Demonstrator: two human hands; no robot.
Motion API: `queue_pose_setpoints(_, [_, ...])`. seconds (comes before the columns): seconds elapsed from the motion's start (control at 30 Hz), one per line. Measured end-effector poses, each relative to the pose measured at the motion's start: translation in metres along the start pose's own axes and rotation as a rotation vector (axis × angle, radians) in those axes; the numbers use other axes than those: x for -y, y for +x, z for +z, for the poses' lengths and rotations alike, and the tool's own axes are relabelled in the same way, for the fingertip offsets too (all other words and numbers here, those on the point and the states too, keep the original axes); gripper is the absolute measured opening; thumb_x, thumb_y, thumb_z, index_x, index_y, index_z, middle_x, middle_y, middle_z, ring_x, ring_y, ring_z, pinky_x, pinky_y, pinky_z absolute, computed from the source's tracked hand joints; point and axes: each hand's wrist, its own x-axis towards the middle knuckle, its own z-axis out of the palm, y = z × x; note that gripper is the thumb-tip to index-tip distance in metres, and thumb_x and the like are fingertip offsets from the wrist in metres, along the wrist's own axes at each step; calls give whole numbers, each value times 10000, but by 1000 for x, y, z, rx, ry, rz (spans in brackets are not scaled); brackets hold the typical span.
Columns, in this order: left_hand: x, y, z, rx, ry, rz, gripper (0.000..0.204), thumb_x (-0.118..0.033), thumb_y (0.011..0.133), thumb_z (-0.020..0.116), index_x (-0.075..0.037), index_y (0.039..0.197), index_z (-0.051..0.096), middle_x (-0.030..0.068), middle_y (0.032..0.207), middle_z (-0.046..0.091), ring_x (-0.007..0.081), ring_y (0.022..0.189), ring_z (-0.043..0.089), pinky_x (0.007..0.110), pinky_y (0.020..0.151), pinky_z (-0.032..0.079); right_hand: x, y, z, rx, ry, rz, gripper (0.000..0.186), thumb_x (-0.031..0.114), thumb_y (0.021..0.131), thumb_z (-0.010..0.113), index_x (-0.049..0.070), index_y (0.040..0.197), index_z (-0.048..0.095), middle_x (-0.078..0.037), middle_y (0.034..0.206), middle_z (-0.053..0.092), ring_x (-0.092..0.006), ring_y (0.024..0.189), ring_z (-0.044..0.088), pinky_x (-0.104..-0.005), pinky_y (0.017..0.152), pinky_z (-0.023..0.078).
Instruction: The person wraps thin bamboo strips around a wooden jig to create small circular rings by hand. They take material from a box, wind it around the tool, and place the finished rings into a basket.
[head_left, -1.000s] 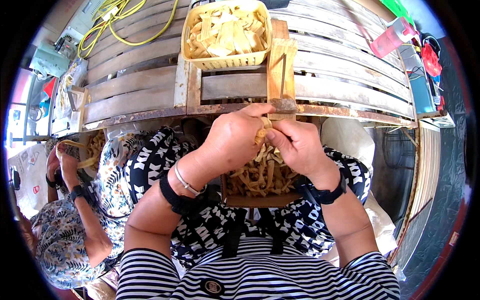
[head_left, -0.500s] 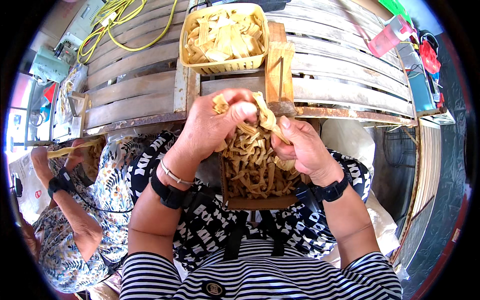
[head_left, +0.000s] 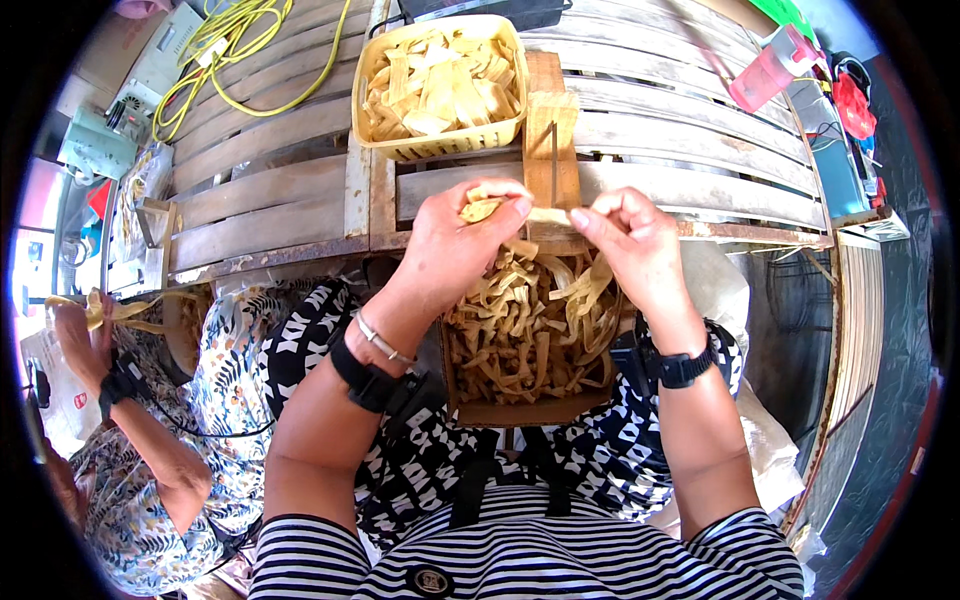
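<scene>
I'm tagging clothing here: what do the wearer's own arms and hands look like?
The left hand and right hand are ungloved. Short sleeves have dark-and-white stripes. A pale bangle and a black band circle the left wrist; a black strap circles the right.

That pale yellow strip (head_left: 548, 215) shows as a short, flat, nearly level stretch in the upper middle of the frame; just left, a yellow wad (head_left: 482, 209) sits crumpled. I can't tell whether they join.
</scene>
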Motion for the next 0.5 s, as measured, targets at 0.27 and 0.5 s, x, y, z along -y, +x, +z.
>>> queue_pose_setpoints(0.27, [34, 40, 6, -173, 307, -163, 228, -217, 853, 669, -8, 926, 613, 25, 741, 603, 65, 587, 499, 243, 516, 428, -25, 36, 6, -155, -491, 108, 248, 253, 792, 707, 41, 828, 584, -92, 741, 663, -204, 642, 630, -327, 637, 504])
queue_pose_setpoints(0.5, [-2, 0, -2, -4, 96, -74, 297, -269, 879, 632, 19, 948, 649, 33, 794, 626, 54, 581, 506, 209, 535, 439, 4, -2, 19, 10, -83, -294, 165, 82, 777, 727, 71, 734, 568, 11, 629, 600, -26, 544, 534, -215, 448, 445])
